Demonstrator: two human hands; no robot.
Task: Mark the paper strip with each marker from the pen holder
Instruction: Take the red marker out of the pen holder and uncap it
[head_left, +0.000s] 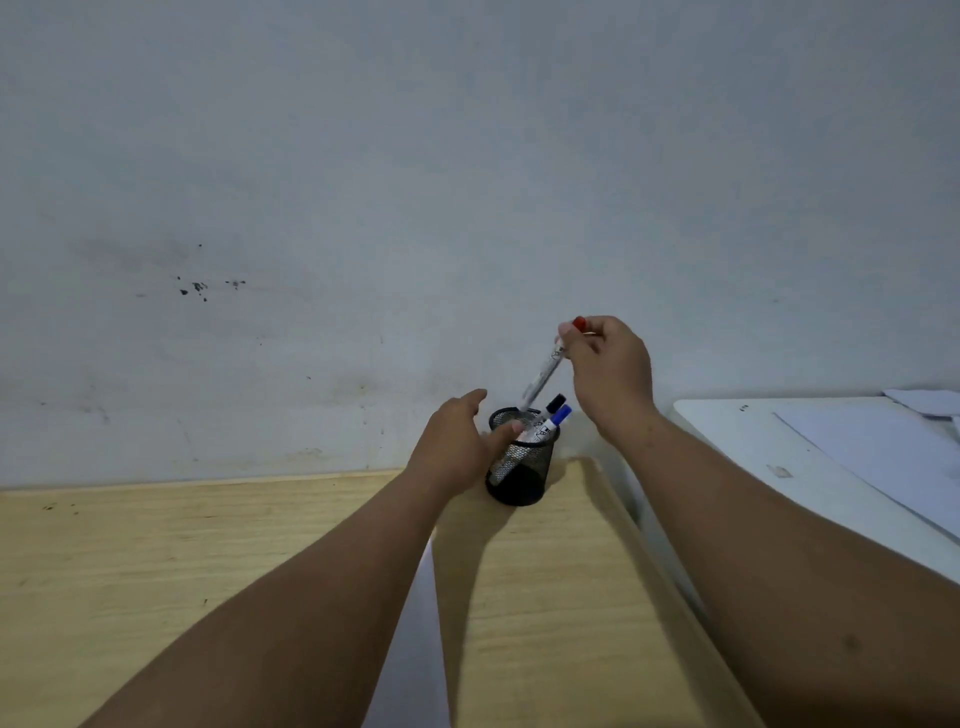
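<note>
While the right hand (608, 364) pinches the red-capped marker (548, 364) above the pen holder (519, 467) at the desk's (208, 545) far right corner, the left hand (457, 441), fingers spread, steadies it; snagging could tip the holder toward the paper strip (415, 649).

The scene is dim and evenly lit, with a cool grey cast on the wall (467, 182). Soft shadows of the forearms and pen holder (519, 467) fall toward the camera on the wooden table (156, 571), so light perhaps comes from above and ahead. Wide-angle distortion bends the table edges; detail is slightly soft throughout.
</note>
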